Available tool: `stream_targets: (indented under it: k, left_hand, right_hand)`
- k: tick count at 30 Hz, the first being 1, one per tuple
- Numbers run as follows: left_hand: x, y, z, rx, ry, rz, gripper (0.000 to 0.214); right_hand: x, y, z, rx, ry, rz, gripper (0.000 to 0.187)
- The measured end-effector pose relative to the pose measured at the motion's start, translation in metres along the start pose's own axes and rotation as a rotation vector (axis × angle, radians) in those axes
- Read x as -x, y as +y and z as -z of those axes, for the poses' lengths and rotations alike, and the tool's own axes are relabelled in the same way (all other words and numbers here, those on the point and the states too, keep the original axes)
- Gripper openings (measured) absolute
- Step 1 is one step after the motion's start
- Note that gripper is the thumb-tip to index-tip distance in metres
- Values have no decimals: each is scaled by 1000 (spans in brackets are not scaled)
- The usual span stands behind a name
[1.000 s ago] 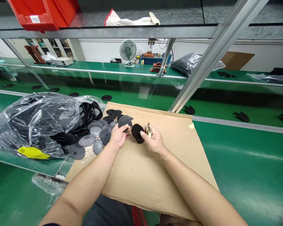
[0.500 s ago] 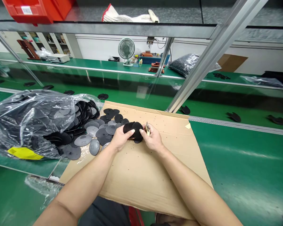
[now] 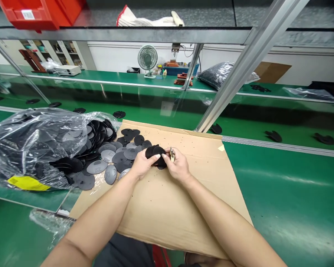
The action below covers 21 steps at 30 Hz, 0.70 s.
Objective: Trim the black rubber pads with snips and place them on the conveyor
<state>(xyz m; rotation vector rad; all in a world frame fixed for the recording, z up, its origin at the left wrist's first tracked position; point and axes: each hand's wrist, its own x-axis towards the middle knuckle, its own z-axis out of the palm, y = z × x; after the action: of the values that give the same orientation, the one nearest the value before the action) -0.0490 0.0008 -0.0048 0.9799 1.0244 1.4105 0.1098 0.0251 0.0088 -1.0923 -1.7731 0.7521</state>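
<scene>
My left hand (image 3: 141, 165) is closed on a fanned stack of thin black oval pads (image 3: 153, 151), its thumb lying on top. My right hand (image 3: 179, 167) has small nippers (image 3: 172, 155) with pale handles tucked in its fingers. Its thumb and fingertips also pinch the right edge of the stack. Both hands hold the stack just above a cardboard sheet (image 3: 167, 211). Loose grey and black oval pads (image 3: 110, 174), some with embossed marks, lie left of my left hand. The undersides of the held pads are hidden.
A clear plastic bag (image 3: 39, 137) spilling more pads lies at the left. Tiny black bits dot the cardboard. A metal post (image 3: 239, 70) slants up at the right. Several black pads rest on the green belt (image 3: 156, 104) beyond. Overhead, a shelf holds a red bin (image 3: 44, 15) and gloves (image 3: 144, 20).
My right hand has shifted slightly left, its thumb further onto the stack. The held pads sit closer together. The whole view has moved a little.
</scene>
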Motion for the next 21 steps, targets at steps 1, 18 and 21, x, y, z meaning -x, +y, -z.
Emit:
stream_targets:
  k: [1, 18, 21]
  left_hand:
    - [0, 0, 0, -2, 22, 7, 44]
    - [1, 7, -2, 131, -33, 73, 45]
    - [2, 8, -2, 179, -85, 83, 41]
  right_hand:
    - [0, 0, 0, -16, 7, 3, 25]
    - [-4, 4, -1, -282, -177, -147, 40]
    - [-4, 3, 1, -302, -200, -171, 41]
